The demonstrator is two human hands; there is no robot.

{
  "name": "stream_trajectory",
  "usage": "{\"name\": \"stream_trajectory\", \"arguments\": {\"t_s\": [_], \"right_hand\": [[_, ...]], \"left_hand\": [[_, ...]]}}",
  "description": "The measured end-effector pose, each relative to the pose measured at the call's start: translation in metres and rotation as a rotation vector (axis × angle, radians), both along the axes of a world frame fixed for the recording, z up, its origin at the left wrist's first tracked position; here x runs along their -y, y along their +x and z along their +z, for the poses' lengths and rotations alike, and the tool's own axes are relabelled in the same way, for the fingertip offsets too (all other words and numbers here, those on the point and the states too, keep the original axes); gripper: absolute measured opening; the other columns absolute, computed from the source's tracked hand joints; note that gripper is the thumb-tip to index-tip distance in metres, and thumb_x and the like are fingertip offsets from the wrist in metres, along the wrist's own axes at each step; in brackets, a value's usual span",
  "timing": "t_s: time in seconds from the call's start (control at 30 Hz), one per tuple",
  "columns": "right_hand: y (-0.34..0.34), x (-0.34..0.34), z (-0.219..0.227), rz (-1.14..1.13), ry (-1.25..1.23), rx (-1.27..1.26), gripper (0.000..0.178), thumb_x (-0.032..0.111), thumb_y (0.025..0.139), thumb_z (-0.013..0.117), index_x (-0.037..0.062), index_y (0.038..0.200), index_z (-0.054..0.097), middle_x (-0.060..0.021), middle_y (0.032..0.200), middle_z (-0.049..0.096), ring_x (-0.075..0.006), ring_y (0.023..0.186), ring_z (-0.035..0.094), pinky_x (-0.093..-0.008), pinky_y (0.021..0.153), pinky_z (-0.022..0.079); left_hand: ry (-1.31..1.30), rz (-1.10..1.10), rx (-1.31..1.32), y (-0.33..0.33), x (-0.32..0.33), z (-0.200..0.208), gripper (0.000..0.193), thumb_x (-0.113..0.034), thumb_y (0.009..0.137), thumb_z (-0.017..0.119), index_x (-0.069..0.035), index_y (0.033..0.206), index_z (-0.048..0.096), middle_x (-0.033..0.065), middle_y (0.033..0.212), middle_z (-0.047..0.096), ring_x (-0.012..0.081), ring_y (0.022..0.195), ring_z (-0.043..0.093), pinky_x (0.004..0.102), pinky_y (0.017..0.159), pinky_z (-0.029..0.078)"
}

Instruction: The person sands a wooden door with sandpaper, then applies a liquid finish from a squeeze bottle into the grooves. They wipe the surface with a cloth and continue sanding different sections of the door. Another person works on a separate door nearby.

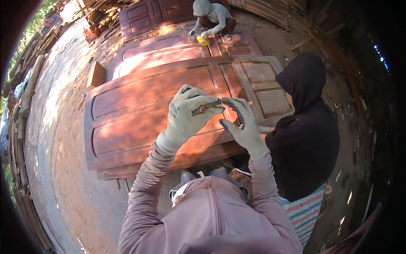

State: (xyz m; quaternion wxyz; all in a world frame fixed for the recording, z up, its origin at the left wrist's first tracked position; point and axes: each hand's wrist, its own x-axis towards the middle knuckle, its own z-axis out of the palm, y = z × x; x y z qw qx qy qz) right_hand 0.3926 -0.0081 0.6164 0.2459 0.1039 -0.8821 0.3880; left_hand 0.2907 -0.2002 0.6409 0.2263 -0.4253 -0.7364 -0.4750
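Both my hands are raised over a reddish-brown panelled wooden door and wear pale work gloves with dark-stained fingers. My left hand [185, 113] is closed, thumb and fingers pinched round a small item [202, 109] with a pink-red spot; its kind I cannot make out. Facing it, my right hand [245, 126] is open, thumb and fingers apart and curved, with nothing visible between them. Its fingertips come close to those of the left hand. Below both hands lies the door [152, 108], flat, with sun patches on its panels.
A person in a black hooded top [304, 135] stands close on my right, a gloved hand near the door. Another person in a grey hood [215, 19] crouches at the far side beside a yellow container [203, 40]. More doors [141, 19] lie beyond. A striped sheet [304, 213] is at lower right.
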Motion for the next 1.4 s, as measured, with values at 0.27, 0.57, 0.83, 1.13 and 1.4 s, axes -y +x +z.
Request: {"name": "stream_trajectory", "arguments": {"t_s": [0.27,0.57,0.83,1.13,1.4], "right_hand": [[0.016,0.03,0.064,-0.205,0.784,-0.405,0.034,0.033,0.089,0.07,0.0119,0.115,0.067,-0.0063,0.098,0.059,-0.0253,0.099,0.057,-0.0433,0.09,0.044],[0.018,0.053,0.016,0.025,0.647,-0.169,0.014,0.024,0.093,0.063,0.0117,0.086,0.06,-0.0046,0.079,0.06,-0.024,0.074,0.059,-0.0395,0.07,0.045],[0.042,0.113,-0.12,0.418,-1.972,0.76,0.022,0.028,0.101,0.058,0.013,0.086,0.064,0.0044,0.056,0.044,-0.0094,0.048,0.044,-0.0286,0.048,0.037],[0.064,0.038,-0.004,-0.052,-1.155,0.252,0.03,0.032,0.106,0.057,0.004,0.102,0.067,0.0018,0.067,0.057,-0.0063,0.054,0.054,-0.0234,0.05,0.042],[0.091,0.044,-0.008,-0.276,-1.014,0.173,0.03,0.032,0.106,0.059,0.0034,0.105,0.069,0.0029,0.072,0.059,-0.0021,0.057,0.051,-0.0198,0.049,0.042]], "left_hand": [[-0.095,0.121,-0.241,0.024,0.027,0.018,0.029,-0.016,0.062,0.09,-0.016,0.089,0.078,-0.0034,0.084,0.067,0.0211,0.079,0.059,0.0357,0.07,0.05],[-0.171,0.155,-0.284,0.038,0.048,-0.024,0.024,-0.011,0.065,0.085,-0.016,0.085,0.074,-0.0044,0.088,0.068,0.0217,0.081,0.06,0.0366,0.071,0.049],[-0.087,0.17,-0.251,0.066,0.049,-0.099,0.02,-0.009,0.067,0.084,-0.016,0.083,0.072,-0.0026,0.082,0.068,0.0223,0.077,0.06,0.0365,0.068,0.047],[0.442,-0.016,1.078,-0.001,0.066,-0.028,0.025,-0.026,0.097,0.071,-0.004,0.108,0.075,-0.0012,0.085,0.07,0.001,0.06,0.046,0.0205,0.048,0.033],[0.77,-0.252,0.906,-0.053,0.09,0.018,0.034,-0.029,0.098,0.072,-0.002,0.119,0.069,0.0014,0.093,0.071,0.0027,0.071,0.056,0.0202,0.058,0.04]]}}
